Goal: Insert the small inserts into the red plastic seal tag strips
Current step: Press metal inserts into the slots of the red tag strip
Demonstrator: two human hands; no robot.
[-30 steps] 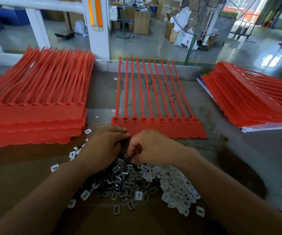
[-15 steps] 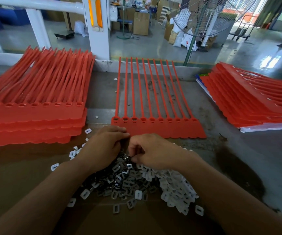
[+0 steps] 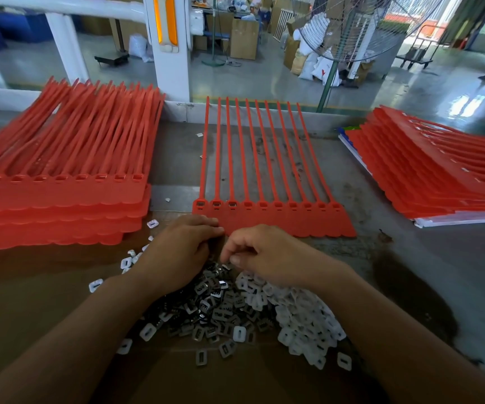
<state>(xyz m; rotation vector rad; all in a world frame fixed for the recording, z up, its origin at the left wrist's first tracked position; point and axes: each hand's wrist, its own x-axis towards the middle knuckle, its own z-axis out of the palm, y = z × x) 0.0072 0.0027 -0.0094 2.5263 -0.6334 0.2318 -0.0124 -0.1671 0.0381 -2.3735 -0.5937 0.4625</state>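
A red seal tag strip (image 3: pixel 273 220) lies flat in the middle of the table, its tails pointing away from me. Its three leftmost sockets (image 3: pixel 216 203) show inserts; the others look empty. Just in front of it is a heap of small inserts, metal ones (image 3: pixel 215 310) on the left and white plastic ones (image 3: pixel 302 319) on the right. My left hand (image 3: pixel 181 249) rests knuckles-up on the heap's far edge, fingers curled under around inserts. My right hand (image 3: pixel 264 253) is beside it, with thumb and fingertips pinching an insert at the heap's top.
A thick stack of red strips (image 3: pixel 60 193) fills the left side of the table. Another fanned stack (image 3: pixel 427 176) lies at the right on white sheets. Loose white inserts (image 3: pixel 95 285) are scattered left of the heap. A white rail (image 3: pixel 174 109) bounds the table's far edge.
Both hands stay at the far edge of the heap. My right hand's fingers have shifted slightly over the inserts; the strip has not moved.
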